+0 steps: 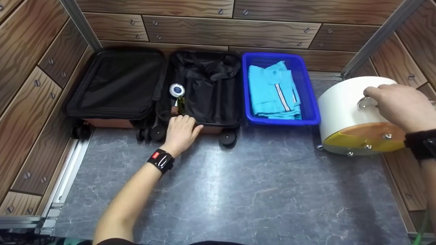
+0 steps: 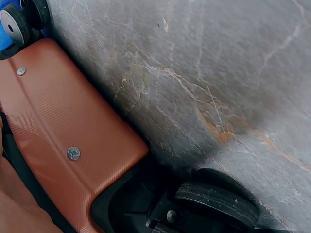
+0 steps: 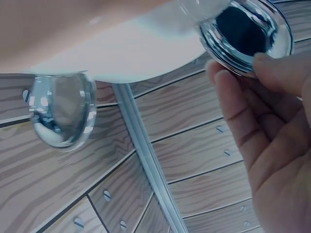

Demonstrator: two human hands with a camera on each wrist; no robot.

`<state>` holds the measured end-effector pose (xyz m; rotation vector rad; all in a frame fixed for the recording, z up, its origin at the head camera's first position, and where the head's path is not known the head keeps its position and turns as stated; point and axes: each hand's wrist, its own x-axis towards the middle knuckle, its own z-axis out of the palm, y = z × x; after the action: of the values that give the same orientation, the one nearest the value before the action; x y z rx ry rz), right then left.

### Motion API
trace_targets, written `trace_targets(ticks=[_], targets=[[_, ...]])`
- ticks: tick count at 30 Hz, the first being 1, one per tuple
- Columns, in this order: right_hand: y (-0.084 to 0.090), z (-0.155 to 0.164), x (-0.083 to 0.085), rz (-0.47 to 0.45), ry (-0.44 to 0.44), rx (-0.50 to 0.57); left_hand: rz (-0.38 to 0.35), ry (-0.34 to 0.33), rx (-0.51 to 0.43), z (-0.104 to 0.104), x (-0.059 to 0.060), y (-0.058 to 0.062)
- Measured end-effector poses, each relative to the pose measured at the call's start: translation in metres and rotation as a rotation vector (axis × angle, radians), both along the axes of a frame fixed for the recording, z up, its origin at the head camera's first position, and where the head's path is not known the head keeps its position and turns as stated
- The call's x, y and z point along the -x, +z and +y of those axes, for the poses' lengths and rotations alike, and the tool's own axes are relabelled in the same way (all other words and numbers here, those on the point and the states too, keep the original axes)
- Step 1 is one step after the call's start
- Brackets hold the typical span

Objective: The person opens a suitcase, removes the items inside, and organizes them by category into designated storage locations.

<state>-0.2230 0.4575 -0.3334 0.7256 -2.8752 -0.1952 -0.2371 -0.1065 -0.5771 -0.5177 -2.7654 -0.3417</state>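
We rest our left hand (image 1: 180, 132), fingers relaxed and laid flat, on the near rim of the open suitcase (image 1: 201, 85), which steadies the shell; a small bottle (image 1: 177, 97) stands just beyond the fingertips. Our right hand (image 1: 396, 103) curls its fingers at a chrome knob (image 3: 243, 34) on the white drum-shaped unit (image 1: 354, 112). The blue basket (image 1: 308, 92) of folded clothes lies between both hands.
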Motion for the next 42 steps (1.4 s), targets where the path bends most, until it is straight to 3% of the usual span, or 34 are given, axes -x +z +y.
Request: trace_targets(ticks=[15, 21, 33, 42], targets=[[0.012, -0.016, -0.026, -0.162, -0.075, -0.040, -0.002, -0.003, -0.010, 0.002, -0.001, 0.004], [0.013, -0.024, -0.034, -0.146, -0.053, -0.010, -0.005, 0.000, -0.004, 0.002, -0.001, 0.004], [0.016, -0.040, -0.034, -0.187, -0.033, 0.043, 0.021, -0.003, -0.019, -0.001, -0.001, 0.001], [0.017, -0.053, -0.029, -0.265, -0.123, 0.124, 0.006, -0.003, -0.024, 0.001, -0.002, 0.000]])
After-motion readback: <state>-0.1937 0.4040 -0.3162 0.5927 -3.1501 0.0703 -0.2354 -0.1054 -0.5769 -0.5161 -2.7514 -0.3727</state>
